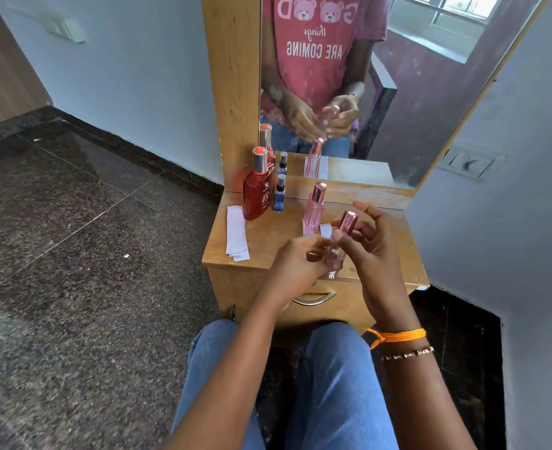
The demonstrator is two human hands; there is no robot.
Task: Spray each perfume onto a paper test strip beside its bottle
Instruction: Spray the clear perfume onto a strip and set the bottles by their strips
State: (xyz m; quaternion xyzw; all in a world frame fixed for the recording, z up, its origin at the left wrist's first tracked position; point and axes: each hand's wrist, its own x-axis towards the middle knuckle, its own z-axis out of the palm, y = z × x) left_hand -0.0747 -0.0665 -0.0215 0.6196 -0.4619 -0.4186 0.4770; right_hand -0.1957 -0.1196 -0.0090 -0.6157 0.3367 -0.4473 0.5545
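Note:
Above the front of the wooden dresser top (pixel 261 235) I hold a slim clear-pink perfume bottle (pixel 336 251) with a rose cap (pixel 348 220). My left hand (pixel 295 259) grips its lower body and my right hand (pixel 370 245) wraps it from the right, fingers near the cap. A second pink bottle (pixel 314 209) stands upright behind it, with a white strip (pixel 325 229) beside its base. A red bottle (pixel 256 190) and a small blue spray bottle (pixel 279 198) stand at the back left. A stack of white paper strips (pixel 236 233) lies at the left edge.
A mirror (pixel 430 92) rises behind the dresser and reflects my hands and the bottles. A drawer with a metal handle (pixel 313 300) is below the top. My knees in blue jeans are just in front of it. Dark stone floor lies to the left.

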